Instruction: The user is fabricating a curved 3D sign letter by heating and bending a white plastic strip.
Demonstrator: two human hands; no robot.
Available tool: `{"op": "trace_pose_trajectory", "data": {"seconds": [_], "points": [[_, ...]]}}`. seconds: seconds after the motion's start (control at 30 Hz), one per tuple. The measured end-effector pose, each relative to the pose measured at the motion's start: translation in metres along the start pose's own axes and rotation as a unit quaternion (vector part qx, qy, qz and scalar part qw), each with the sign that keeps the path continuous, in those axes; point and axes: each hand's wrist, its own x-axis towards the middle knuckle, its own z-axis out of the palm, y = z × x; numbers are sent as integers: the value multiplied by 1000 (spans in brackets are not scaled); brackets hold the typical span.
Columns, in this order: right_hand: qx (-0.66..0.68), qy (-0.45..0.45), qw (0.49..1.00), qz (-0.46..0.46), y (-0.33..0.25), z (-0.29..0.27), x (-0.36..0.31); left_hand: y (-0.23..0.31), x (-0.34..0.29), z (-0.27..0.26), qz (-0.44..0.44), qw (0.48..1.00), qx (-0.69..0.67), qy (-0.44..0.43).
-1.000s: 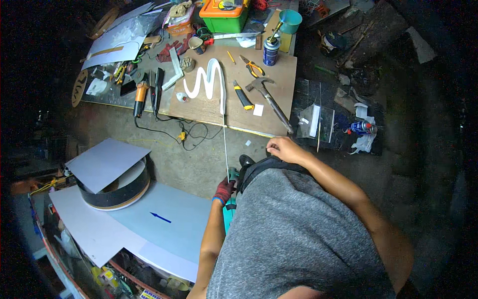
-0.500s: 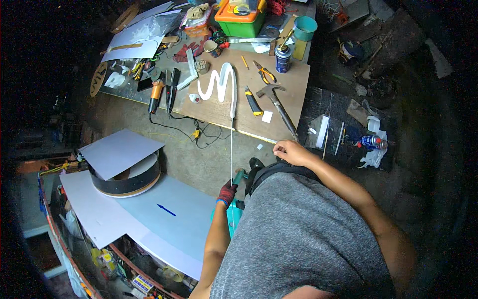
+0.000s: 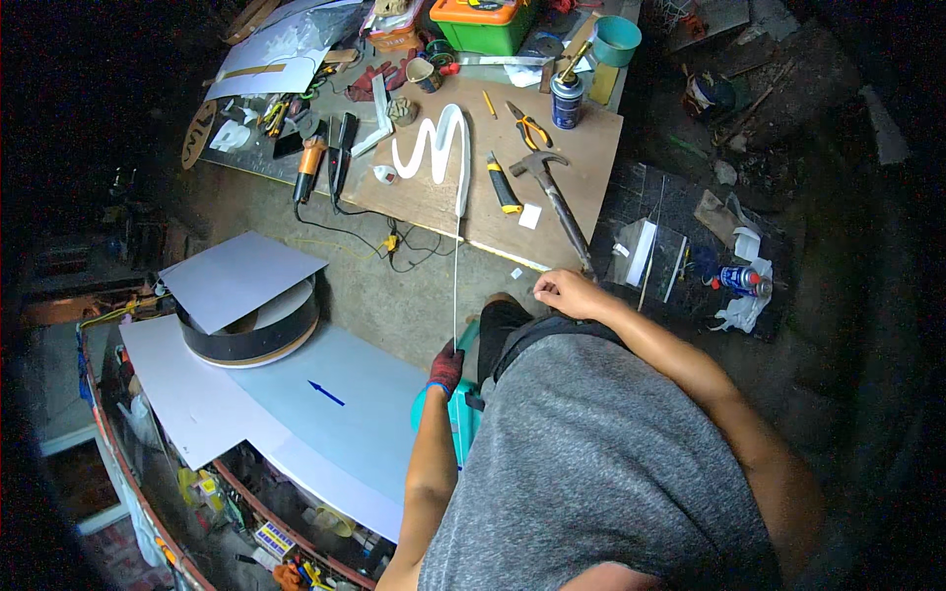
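My left hand (image 3: 446, 369), in a dark red knit glove, is closed around a long thin white strip (image 3: 456, 286). The strip stretches taut from it to a white wavy letter-like shape (image 3: 434, 148) standing on the brown board. My bare right hand (image 3: 570, 295) is held before my waist with its fingers curled together, and nothing shows in them. Closest to it is the handle end of a claw hammer (image 3: 557, 202). A yellow-and-black utility knife (image 3: 504, 185), a small white square (image 3: 530, 216) and pliers (image 3: 528, 126) lie left of the hammer.
The brown board (image 3: 591, 148) lies on the table, bearing a blue can (image 3: 566, 101). An angle grinder (image 3: 309, 165) sits at the table's left edge, its cord on the floor. At left, a black drum (image 3: 251, 330) rests on pale sheets (image 3: 365, 379). A teal plastic object (image 3: 463, 419) is beside my left hand.
My left hand has moved slightly up and toward the table along the strip. My right hand has shifted slightly left. The view has tilted a little, so the table sits higher.
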Motion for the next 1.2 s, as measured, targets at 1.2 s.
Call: {"op": "trace_pose_trajectory", "data": {"seconds": [1.2], "points": [[370, -234, 845, 308, 5, 111, 157, -1, 9, -12, -1, 985, -3, -174]]}}
